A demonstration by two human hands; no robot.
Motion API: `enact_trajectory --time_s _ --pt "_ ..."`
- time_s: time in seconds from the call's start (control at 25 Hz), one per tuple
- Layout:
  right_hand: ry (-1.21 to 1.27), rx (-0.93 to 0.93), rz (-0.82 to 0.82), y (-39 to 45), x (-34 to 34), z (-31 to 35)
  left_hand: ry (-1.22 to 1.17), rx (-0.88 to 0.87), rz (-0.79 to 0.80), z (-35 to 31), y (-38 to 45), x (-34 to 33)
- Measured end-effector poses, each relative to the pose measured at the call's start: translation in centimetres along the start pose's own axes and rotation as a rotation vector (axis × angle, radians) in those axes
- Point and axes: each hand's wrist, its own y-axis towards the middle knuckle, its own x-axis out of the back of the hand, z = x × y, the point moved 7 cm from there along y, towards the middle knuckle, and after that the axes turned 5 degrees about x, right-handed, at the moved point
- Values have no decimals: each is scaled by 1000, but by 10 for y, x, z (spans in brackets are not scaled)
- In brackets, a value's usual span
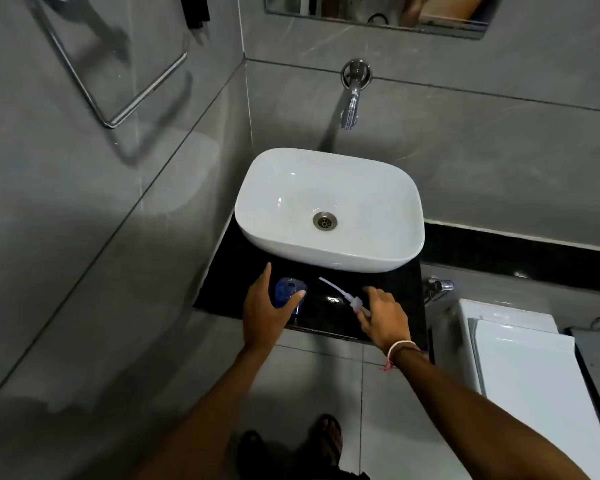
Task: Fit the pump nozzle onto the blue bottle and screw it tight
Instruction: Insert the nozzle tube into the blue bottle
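The blue bottle [286, 292] stands upright on the black counter [329, 318] in front of the basin, its mouth uncapped. My left hand [265, 313] wraps around its near side, thumb on the right, fingers reaching up the left. The pump nozzle [347, 296] is white with a thin dip tube pointing up and left. It lies slanted to the right of the bottle. My right hand [381, 317] holds the nozzle's head end, which the fingers partly hide. Bottle and nozzle are apart.
A white basin [329, 209] sits on the counter behind the bottle, with a chrome wall tap [352, 95] above it. A white toilet [520, 368] stands at the right. Grey tiled walls close in on the left. My feet show on the floor below.
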Motion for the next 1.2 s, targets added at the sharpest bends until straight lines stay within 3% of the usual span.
enact_trajectory --time_s 0.24,0.32,0.44,0.56,0.84,1.2 --pt "101 -82 13 19 -12 -5 -30 77 -4 15 4 -13" --pt "217 -66 -54 18 -10 -5 -6 47 -2 11 8 -12" --pt "524 74 -232 20 19 13 86 5 17 11 8 -16" --pt "639 252 -318 20 61 39 159 -28 12 15 9 -18" --pt "487 510 -221 19 113 74 149 -61 0 21 8 -18" --pt "228 653 62 38 127 124 146 -79 -29 20 7 -15"
